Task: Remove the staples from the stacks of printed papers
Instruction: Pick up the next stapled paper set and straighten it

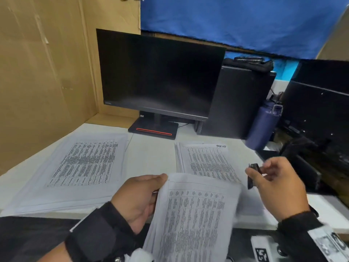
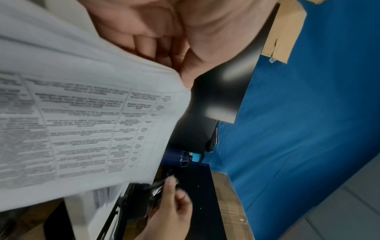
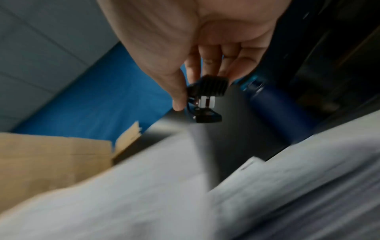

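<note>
My left hand point(image 1: 139, 197) grips a bundle of printed papers point(image 1: 190, 218) by its top left corner, lifted and tilted over the table's front edge; the same bundle point(image 2: 78, 116) fills the left wrist view. My right hand point(image 1: 273, 184) pinches a small black staple remover point(image 1: 253, 173) between thumb and fingers, just right of the bundle and apart from it. The staple remover point(image 3: 205, 100) shows its metal claws in the right wrist view. No staple is visible. Two more stacks lie flat on the table: one at the left point(image 1: 81, 167), one behind the bundle point(image 1: 205, 159).
A dark monitor point(image 1: 160, 72) stands at the back of the white table point(image 1: 151, 154). Beside it are a black computer case point(image 1: 239, 103) and a blue bottle point(image 1: 264, 123). A cardboard wall point(image 1: 41, 72) closes the left side; black equipment point(image 1: 319, 114) crowds the right.
</note>
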A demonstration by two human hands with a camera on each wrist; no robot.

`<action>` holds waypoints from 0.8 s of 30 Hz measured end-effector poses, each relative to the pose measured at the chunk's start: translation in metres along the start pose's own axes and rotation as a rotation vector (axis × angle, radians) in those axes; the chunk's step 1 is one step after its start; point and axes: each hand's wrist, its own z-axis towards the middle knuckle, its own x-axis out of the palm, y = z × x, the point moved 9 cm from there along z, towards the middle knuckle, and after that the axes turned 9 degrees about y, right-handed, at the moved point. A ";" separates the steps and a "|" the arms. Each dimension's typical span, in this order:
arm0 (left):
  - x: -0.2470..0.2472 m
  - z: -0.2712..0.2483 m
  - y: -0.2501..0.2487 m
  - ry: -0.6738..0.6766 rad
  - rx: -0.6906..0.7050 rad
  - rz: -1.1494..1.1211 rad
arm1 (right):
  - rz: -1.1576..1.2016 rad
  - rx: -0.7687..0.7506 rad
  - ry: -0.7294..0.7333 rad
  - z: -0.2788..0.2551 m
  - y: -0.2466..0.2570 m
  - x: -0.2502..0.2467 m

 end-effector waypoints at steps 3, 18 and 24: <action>-0.005 0.003 -0.007 -0.006 0.021 0.018 | -0.392 0.203 0.116 0.014 -0.055 -0.007; 0.009 -0.008 -0.016 0.020 0.153 0.077 | -0.446 -0.049 0.188 -0.025 0.040 0.012; 0.035 -0.021 -0.010 0.077 0.227 0.186 | 0.277 -0.037 0.584 -0.088 0.090 0.092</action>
